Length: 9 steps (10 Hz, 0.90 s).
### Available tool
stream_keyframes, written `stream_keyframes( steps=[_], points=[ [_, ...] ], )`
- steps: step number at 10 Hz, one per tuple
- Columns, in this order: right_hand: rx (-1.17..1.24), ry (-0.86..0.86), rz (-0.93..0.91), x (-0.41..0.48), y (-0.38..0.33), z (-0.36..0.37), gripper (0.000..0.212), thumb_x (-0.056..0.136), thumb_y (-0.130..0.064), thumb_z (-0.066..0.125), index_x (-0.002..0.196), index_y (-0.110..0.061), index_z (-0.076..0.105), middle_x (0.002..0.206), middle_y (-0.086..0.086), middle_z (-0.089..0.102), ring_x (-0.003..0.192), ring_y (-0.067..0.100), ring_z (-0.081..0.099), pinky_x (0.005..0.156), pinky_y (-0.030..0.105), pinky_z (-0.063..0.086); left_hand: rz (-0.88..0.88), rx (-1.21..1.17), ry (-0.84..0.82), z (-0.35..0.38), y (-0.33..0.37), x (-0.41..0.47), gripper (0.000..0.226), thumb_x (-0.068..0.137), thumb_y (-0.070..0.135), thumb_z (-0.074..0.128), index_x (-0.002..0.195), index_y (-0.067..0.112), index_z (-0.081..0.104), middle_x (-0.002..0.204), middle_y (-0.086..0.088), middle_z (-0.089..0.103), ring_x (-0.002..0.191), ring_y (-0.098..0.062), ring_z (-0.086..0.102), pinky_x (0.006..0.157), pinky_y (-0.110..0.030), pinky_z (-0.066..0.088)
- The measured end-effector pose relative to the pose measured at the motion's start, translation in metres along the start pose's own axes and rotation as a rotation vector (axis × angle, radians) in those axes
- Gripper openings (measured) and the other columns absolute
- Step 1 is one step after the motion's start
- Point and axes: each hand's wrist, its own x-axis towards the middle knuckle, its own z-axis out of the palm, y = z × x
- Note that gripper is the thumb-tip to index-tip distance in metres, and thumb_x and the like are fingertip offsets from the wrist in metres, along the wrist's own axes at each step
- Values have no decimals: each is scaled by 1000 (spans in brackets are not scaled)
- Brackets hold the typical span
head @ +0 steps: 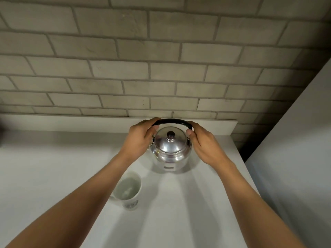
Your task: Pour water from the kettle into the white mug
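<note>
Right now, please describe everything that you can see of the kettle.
The kettle is shiny metal, rounded, standing upright on the white counter near the brick wall, behind the white mug. Its domed lid is on, with a dark knob. A black handle arches over it; the left hand and right hand each grip one end. A small label shows low on the front.

Grey brick wall (161, 68) rises behind a white counter (53, 158).
</note>
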Motion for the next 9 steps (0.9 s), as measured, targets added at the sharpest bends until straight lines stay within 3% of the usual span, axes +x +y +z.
stream_keyframes(
  steps=[1, 2, 4, 5, 7, 8, 9],
  points=[
    [65, -29, 61, 42, 16, 14, 38, 110, -43, 33, 143, -34, 49, 100, -15, 66, 93, 14, 64, 80, 31, 46, -68, -44, -33, 11, -24, 41, 29, 107, 15, 53, 130, 19, 69, 94, -10, 71, 88, -28, 69, 88, -43, 56],
    [89, -58, 90, 54, 21, 24, 37, 111, -40, 35, 141, -29, 53, 93, -19, 64, 87, 5, 63, 76, 27, 45, -115, -39, -45, 15, -38, 49, 29, 107, 18, 52, 131, 22, 68, 99, -6, 72, 94, -25, 69, 93, -46, 55],
    [102, -109, 128, 74, 38, 40, 35, 112, -33, 38, 141, -22, 55, 105, -3, 68, 101, 22, 67, 83, 30, 48, -128, -69, -58, 29, -62, 58, 32, 107, 15, 53, 136, 18, 66, 108, -5, 71, 102, -27, 70, 97, -49, 56],
    [80, -125, 131, 84, 49, 47, 33, 112, -29, 39, 139, -20, 55, 104, -5, 66, 100, 22, 68, 81, 27, 47, -97, -69, -63, 35, -71, 63, 32, 106, 12, 54, 132, 22, 68, 101, 4, 69, 99, -25, 69, 95, -47, 57],
    [52, -124, 134, 95, 63, 60, 32, 110, -20, 42, 138, -17, 57, 104, -1, 70, 94, 19, 67, 75, 16, 46, -114, -61, -40, 45, -82, 70, 30, 106, 14, 55, 131, 24, 68, 109, 0, 72, 93, -19, 69, 85, -33, 57],
    [70, -117, 145, 95, 67, 60, 33, 109, -21, 44, 139, -18, 57, 105, 5, 73, 96, 25, 69, 84, 29, 50, -104, -49, -48, 47, -84, 70, 29, 107, 17, 55, 134, 22, 66, 117, -3, 73, 99, -20, 68, 94, -36, 55],
    [92, -124, 160, 94, 62, 56, 40, 108, -28, 50, 148, -23, 53, 96, -2, 70, 96, 23, 69, 85, 31, 50, -134, -28, -57, 48, -80, 71, 35, 107, 21, 56, 141, 22, 60, 136, -5, 66, 116, -24, 67, 103, -37, 52]
  ],
)
